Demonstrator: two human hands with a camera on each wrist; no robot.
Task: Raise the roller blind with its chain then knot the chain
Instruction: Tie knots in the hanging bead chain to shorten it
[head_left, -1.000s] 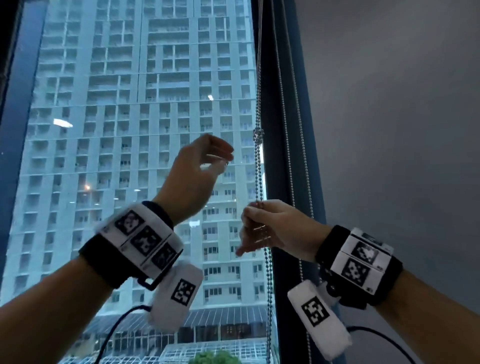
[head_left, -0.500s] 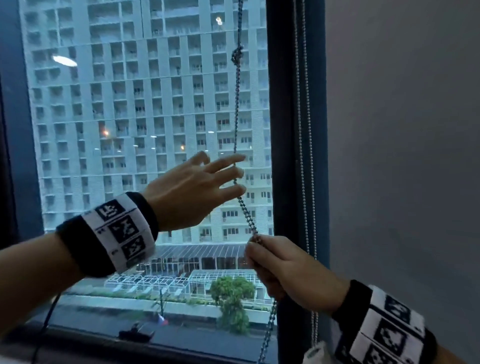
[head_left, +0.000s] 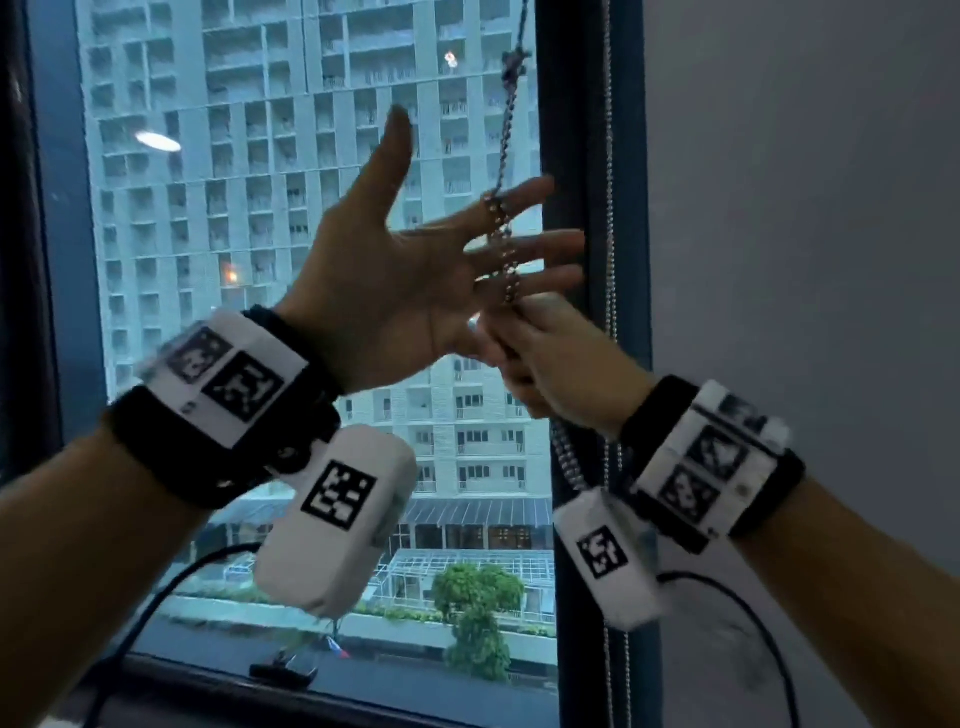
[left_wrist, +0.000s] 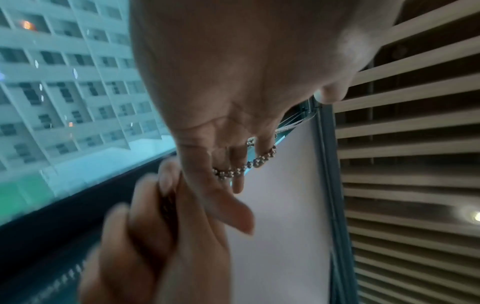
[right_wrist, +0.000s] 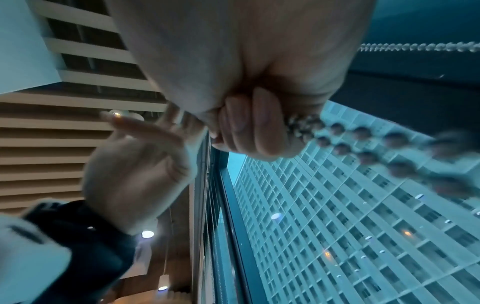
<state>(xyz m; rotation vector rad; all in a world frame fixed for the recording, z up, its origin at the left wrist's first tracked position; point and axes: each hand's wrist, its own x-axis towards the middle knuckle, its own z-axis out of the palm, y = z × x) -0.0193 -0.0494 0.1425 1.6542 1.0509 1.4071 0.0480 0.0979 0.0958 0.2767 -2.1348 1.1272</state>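
Observation:
The doubled metal bead chain (head_left: 506, 156) hangs in front of the window with a knot (head_left: 514, 65) high up. My left hand (head_left: 415, 270) is spread flat, palm toward me, its fingers (head_left: 524, 249) straight behind the chain, which crosses them. In the left wrist view the chain (left_wrist: 244, 166) lies over those fingers. My right hand (head_left: 550, 358) grips the chain just below, fingers curled round it. In the right wrist view the beads (right_wrist: 337, 139) leave the fist (right_wrist: 249, 127) toward the right. The blind itself is out of view.
A second pair of thin bead chains (head_left: 608, 208) hangs along the dark window frame (head_left: 561, 130). A grey wall (head_left: 805, 260) stands to the right. The sill (head_left: 260, 691) runs below. A slatted ceiling (left_wrist: 415, 144) is overhead.
My left hand has turned palm toward me and spread, going behind the chain. My right hand has risen with the chain until it sits just under the left fingers.

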